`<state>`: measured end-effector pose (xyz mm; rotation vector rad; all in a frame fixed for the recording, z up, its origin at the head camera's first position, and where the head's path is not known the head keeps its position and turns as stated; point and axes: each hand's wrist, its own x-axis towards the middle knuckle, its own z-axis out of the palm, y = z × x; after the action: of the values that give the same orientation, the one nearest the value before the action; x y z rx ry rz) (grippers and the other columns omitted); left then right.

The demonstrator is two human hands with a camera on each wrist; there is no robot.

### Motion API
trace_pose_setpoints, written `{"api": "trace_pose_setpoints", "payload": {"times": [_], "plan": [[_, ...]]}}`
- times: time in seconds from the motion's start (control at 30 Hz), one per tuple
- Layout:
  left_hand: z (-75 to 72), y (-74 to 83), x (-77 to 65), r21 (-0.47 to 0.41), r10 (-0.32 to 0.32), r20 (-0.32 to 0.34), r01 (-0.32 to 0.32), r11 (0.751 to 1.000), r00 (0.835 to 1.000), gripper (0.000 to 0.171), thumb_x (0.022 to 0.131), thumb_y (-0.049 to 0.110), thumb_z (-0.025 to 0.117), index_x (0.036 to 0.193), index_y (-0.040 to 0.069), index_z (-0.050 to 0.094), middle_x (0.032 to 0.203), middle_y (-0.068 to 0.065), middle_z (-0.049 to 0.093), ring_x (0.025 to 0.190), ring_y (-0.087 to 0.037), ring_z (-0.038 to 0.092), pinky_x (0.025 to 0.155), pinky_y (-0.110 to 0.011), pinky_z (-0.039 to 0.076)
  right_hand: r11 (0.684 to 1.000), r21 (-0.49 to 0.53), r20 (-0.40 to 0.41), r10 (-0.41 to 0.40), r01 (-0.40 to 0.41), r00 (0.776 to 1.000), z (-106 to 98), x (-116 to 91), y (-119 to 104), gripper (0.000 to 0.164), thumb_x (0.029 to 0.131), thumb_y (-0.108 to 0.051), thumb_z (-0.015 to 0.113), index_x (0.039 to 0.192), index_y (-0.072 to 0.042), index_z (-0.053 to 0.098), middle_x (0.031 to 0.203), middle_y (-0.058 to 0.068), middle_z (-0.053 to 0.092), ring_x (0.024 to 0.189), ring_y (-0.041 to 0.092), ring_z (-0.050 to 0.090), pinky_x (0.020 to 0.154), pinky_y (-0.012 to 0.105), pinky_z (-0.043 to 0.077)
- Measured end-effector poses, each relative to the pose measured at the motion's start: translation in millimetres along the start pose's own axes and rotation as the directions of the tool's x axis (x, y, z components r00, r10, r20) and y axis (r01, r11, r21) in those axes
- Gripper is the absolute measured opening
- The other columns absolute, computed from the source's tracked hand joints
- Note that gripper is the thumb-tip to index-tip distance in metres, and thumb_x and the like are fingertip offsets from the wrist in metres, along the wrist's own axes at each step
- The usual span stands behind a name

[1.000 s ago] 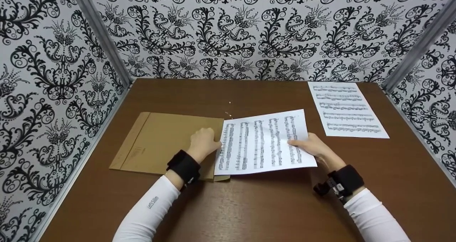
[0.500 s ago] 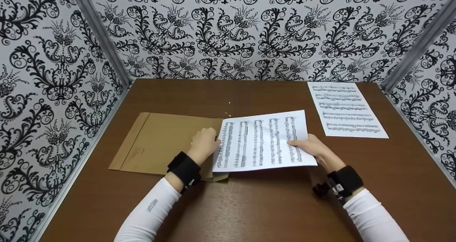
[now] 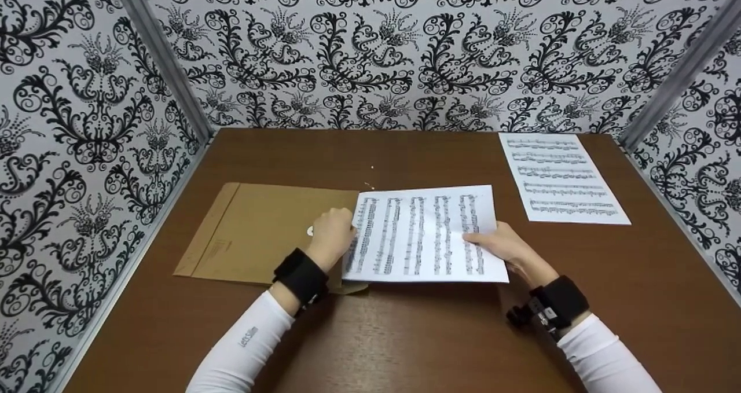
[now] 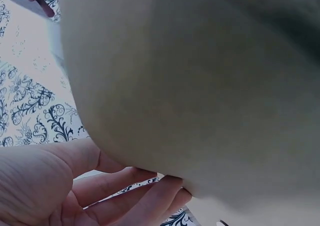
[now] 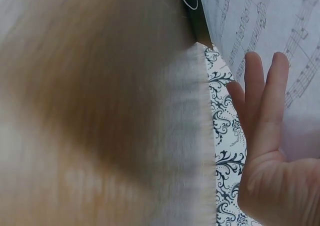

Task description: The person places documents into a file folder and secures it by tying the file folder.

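Observation:
A brown paper envelope (image 3: 266,225) lies flat at left, its mouth facing right. My left hand (image 3: 333,234) holds the mouth's upper edge; in the left wrist view, that hand's fingers (image 4: 135,191) and thumb pinch the edge of the tan panel. White sheet music (image 3: 399,237) has its left end in the mouth, its staves running up and down. At its right end my right hand (image 3: 506,245) grips it, thumb on top. Straight fingers (image 5: 265,101) spread along the underside in the right wrist view. A small white disc (image 3: 310,231) shows beside the left hand.
Another sheet of music (image 3: 564,179) lies at the back right of the brown table (image 3: 417,335). Tiny light scraps (image 3: 369,184) lie behind the envelope's mouth. Walls with a black-and-white scroll pattern (image 3: 393,51) enclose the back and sides.
The held sheet music has shifted slightly left, its left end further into the envelope, and its right end has swung a little toward me. Both hands keep their holds.

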<state>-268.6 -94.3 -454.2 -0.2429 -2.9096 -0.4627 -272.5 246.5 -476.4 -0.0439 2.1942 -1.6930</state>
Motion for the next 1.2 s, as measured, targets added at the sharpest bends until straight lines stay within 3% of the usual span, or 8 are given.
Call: {"api": "trace_pose_setpoints", "payload": {"times": [0.2, 0.43, 0.83, 1.2], "plan": [[0.2, -0.1, -1.3, -0.005, 0.011, -0.009, -0.011, 1.000, 1.000, 0.015, 0.089, 0.008, 0.074, 0.079, -0.002, 0.069, 0.084, -0.020, 0.075, 0.076, -0.039, 0.074, 0.064, -0.049, 0.061, 1.000, 0.015, -0.016, -0.011, 0.011, 1.000, 1.6, -1.1, -0.1, 0.047, 0.097, -0.013, 0.067, 0.134, 0.012, 0.052, 0.084, -0.004, 0.076, 0.069, 0.010, 0.076, 0.064, 0.028, 0.063], [1.0, -0.8, -1.7, -0.031, 0.031, -0.047, -0.033, 0.999, 0.998, 0.015, 0.089, 0.003, 0.072, 0.076, -0.002, 0.068, 0.079, -0.020, 0.074, 0.070, -0.036, 0.073, 0.060, -0.048, 0.059, 0.996, -0.068, 0.019, -0.060, 0.062, 0.998, 7.2, -3.5, -1.1, 0.052, 0.098, -0.015, 0.067, 0.137, 0.014, 0.049, 0.088, -0.003, 0.076, 0.069, 0.008, 0.075, 0.064, 0.027, 0.063], [2.2, -1.0, -1.5, -0.017, 0.014, -0.058, -0.015, 1.000, 0.998, 0.014, 0.086, 0.005, 0.073, 0.075, -0.002, 0.068, 0.082, -0.022, 0.075, 0.074, -0.041, 0.074, 0.062, -0.053, 0.059, 0.998, 0.032, -0.002, -0.057, 0.057, 0.998, 26.9, -3.2, -1.4, 0.049, 0.098, -0.012, 0.065, 0.138, 0.014, 0.050, 0.091, 0.001, 0.077, 0.072, 0.011, 0.076, 0.065, 0.028, 0.063], [3.3, -1.4, -1.0, -0.026, 0.016, -0.072, -0.018, 0.999, 0.997, 0.013, 0.085, 0.003, 0.072, 0.074, -0.003, 0.068, 0.081, -0.022, 0.075, 0.073, -0.042, 0.073, 0.061, -0.053, 0.059, 0.997, 0.045, -0.025, -0.063, 0.064, 0.998, 46.5, 3.4, -5.0, 0.047, 0.098, -0.010, 0.065, 0.137, 0.013, 0.051, 0.096, 0.006, 0.078, 0.072, 0.012, 0.076, 0.065, 0.029, 0.063]]}}
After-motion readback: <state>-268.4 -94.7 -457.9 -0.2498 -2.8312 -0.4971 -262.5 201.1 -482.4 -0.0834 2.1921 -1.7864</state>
